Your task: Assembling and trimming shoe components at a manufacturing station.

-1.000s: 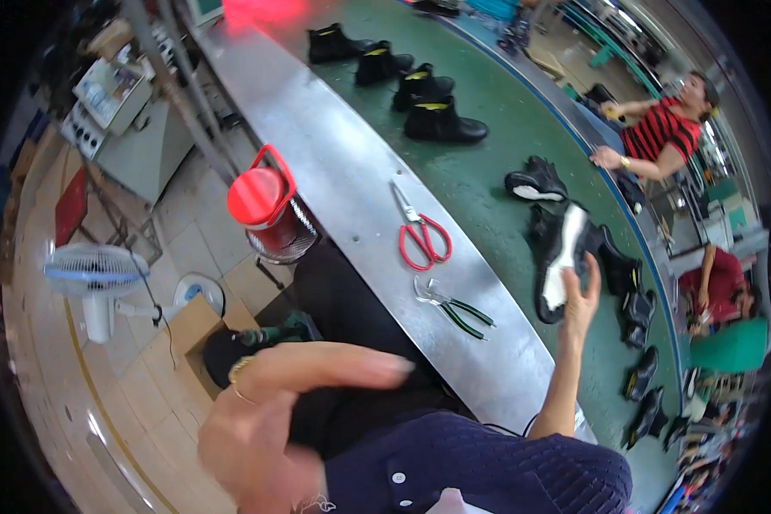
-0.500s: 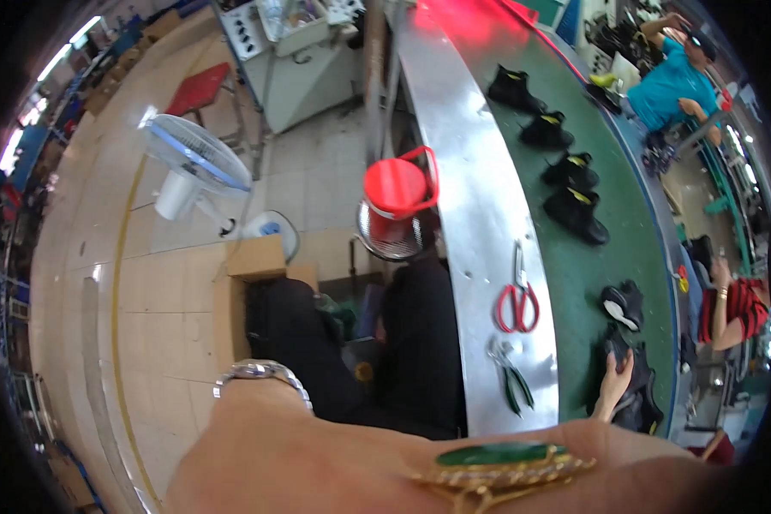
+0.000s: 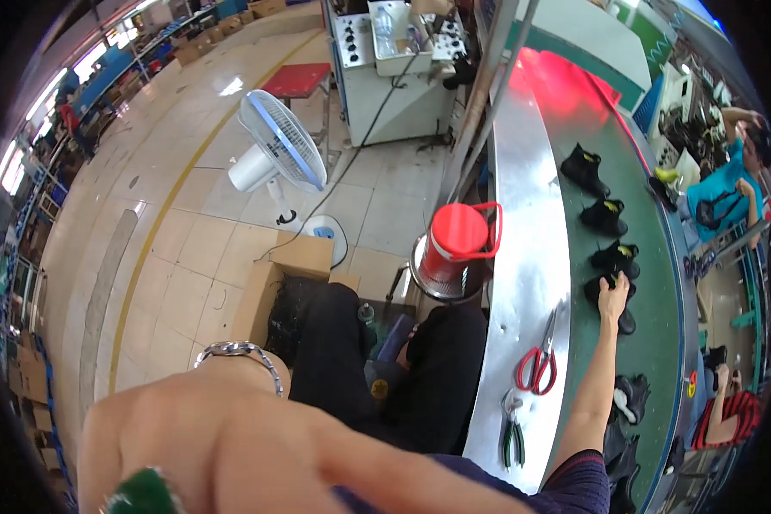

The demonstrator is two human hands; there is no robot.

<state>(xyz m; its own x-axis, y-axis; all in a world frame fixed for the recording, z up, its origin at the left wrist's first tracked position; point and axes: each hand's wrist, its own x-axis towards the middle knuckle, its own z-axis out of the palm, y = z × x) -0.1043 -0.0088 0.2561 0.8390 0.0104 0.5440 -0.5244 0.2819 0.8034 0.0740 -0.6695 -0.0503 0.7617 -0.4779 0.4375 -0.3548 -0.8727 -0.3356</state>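
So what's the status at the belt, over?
Right hand on a black shoe on the green belt. Left hand raised near the camera, holding nothing visible. Scissors and pliers lie alongside.

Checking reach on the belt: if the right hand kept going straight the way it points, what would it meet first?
The right hand already rests on a black shoe; beyond it, probably the next black shoe.

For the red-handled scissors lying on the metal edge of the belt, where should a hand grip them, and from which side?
Judging by their pose, the red-handled scissors are best taken by the two red loops, which lie at the end nearest the person, with the closed blades pointing away up the steel strip. Coming from above on the near side keeps fingers off the blades. The right hand is on a black shoe.
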